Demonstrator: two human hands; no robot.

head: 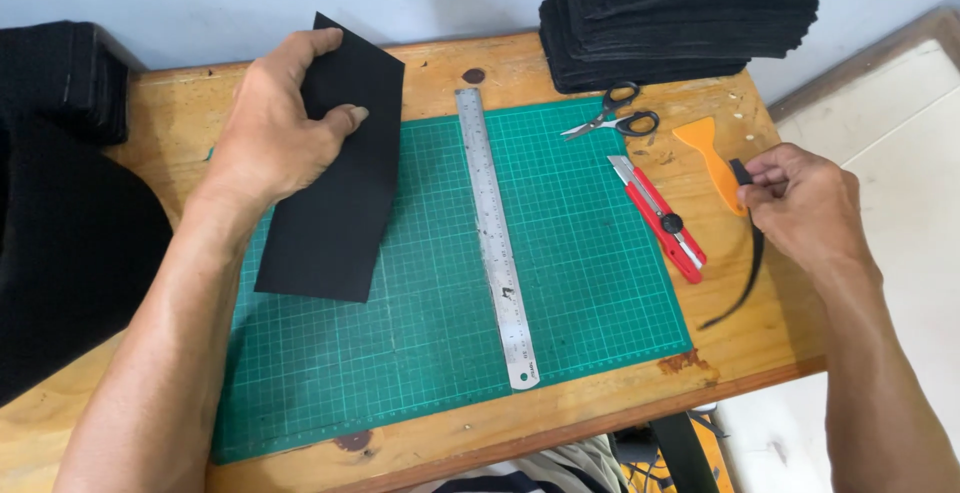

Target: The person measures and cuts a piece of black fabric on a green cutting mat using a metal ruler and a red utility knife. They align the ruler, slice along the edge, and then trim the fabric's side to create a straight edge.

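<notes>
My left hand (270,128) grips the upper end of a black rectangular sheet (335,203), thumb on top, at the left side of the green cutting mat (580,253). The sheet's lower end rests on the mat. My right hand (800,208) is at the table's right edge, fingers pinched on a thin black strip (750,278) that curves down toward the table's front. A steel ruler (495,243) lies lengthwise down the middle of the mat between my hands.
A red utility knife (660,218), scissors (615,118) and an orange scraper (712,158) lie right of the ruler. A tall stack of black sheets (680,13) stands at the back right. Black material (60,193) is piled at the left on the wooden table (560,418).
</notes>
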